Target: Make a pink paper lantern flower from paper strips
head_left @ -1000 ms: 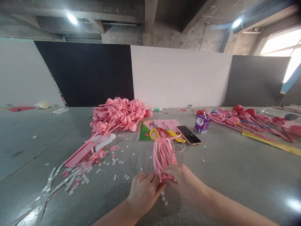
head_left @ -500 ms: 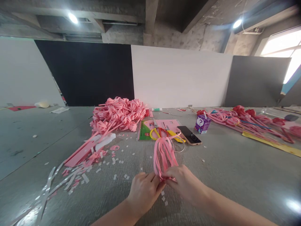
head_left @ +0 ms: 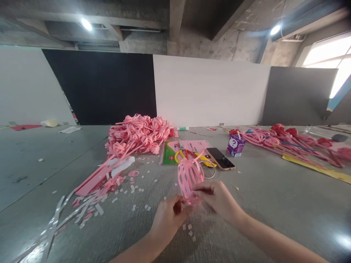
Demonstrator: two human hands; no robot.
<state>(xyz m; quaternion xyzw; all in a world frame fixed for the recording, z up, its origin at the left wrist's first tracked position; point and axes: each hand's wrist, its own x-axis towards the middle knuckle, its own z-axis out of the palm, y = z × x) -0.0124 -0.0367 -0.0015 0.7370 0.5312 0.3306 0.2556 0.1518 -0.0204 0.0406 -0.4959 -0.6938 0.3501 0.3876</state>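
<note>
A lantern-like bundle of curved pink paper strips (head_left: 190, 175) stands between my hands, its gathered lower end toward me. My left hand (head_left: 171, 215) is closed, pinching that lower end from the left. From the right, my right hand (head_left: 216, 197) grips the strips a little higher, thumb and fingers together. Just beyond the bundle lie scissors with yellow and red handles (head_left: 177, 156), a yellow-handled cutter (head_left: 206, 161) and a pale ring (head_left: 212, 174). They rest on or beside a pink and green paper packet (head_left: 169, 152).
A heap of pink paper-strip flowers (head_left: 137, 135) lies at back left, with paper scraps (head_left: 93, 208) before it. A phone (head_left: 221, 159) and a purple drink carton (head_left: 236, 145) stand right of the packet. More pink and red paper flowers (head_left: 274, 137) and a yellow strip (head_left: 315, 168) lie farther right.
The pink strips have drawn into a rounder, shorter bulb. My right hand has risen slightly along them, and my left hand has turned, its fingers lifting a little.
</note>
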